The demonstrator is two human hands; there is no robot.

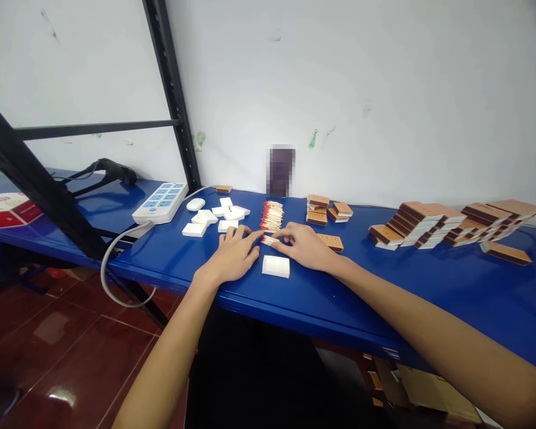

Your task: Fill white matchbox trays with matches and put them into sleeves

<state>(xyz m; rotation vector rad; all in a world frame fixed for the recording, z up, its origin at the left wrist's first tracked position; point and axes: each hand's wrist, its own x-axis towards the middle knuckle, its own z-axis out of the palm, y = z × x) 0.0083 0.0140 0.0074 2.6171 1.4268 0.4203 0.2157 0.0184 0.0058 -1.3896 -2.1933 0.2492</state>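
On the blue table [420,286] my left hand [233,256] and my right hand [304,245] meet over a small bunch of red-tipped matches [269,239]. Both pinch it with the fingertips, just in front of a larger pile of matches [272,215]. A white inner tray [276,266] lies flat between my wrists, close to the table's front edge. Several more white trays [214,217] lie to the left of the pile. A brown matchbox sleeve [331,241] sits just right of my right hand.
Stacks of brown sleeves [326,210] stand behind the pile, and long rows of them [446,223] fill the right. A white power strip [161,202] with its cable, a white mouse-like object [195,204] and a black shelf post [172,89] stand at the left.
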